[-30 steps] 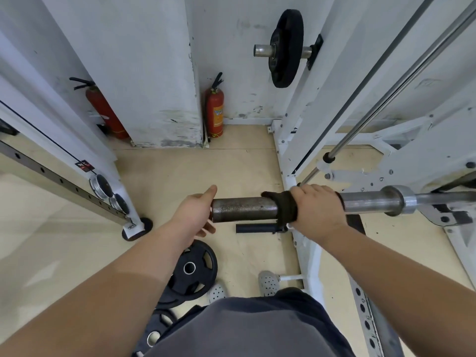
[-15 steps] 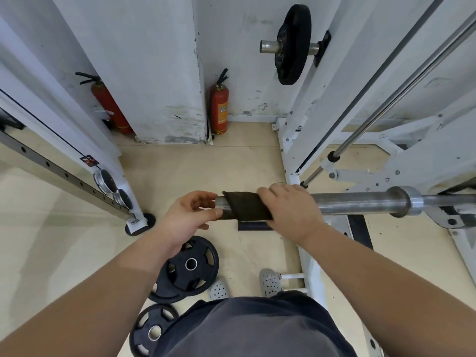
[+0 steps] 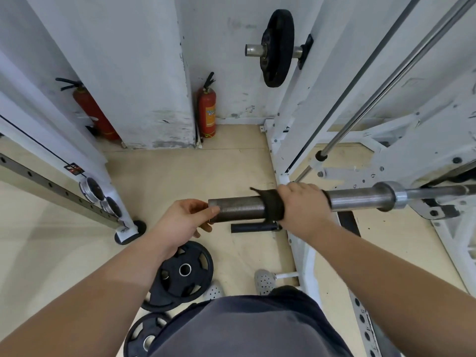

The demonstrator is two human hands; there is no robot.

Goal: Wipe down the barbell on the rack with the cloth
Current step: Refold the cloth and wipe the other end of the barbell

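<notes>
Barbell [image 3: 355,200] lay level across the middle right of the frame, seated on the white rack [image 3: 422,140], its dark sleeve end reaching toward frame centre. The right hand [image 3: 302,203] was wrapped tight around the sleeve with the dark cloth [image 3: 274,205] pinched under its fingers. Half a second earlier cloth and hand sat at the sleeve's very tip; now they had slid inward toward the collar, baring the rough end. The left hand [image 3: 181,222] cupped that tip loosely, fingers half curled. Judging by this, the sleeve was being scrubbed back and forth, with the shaft apparently still to do.
</notes>
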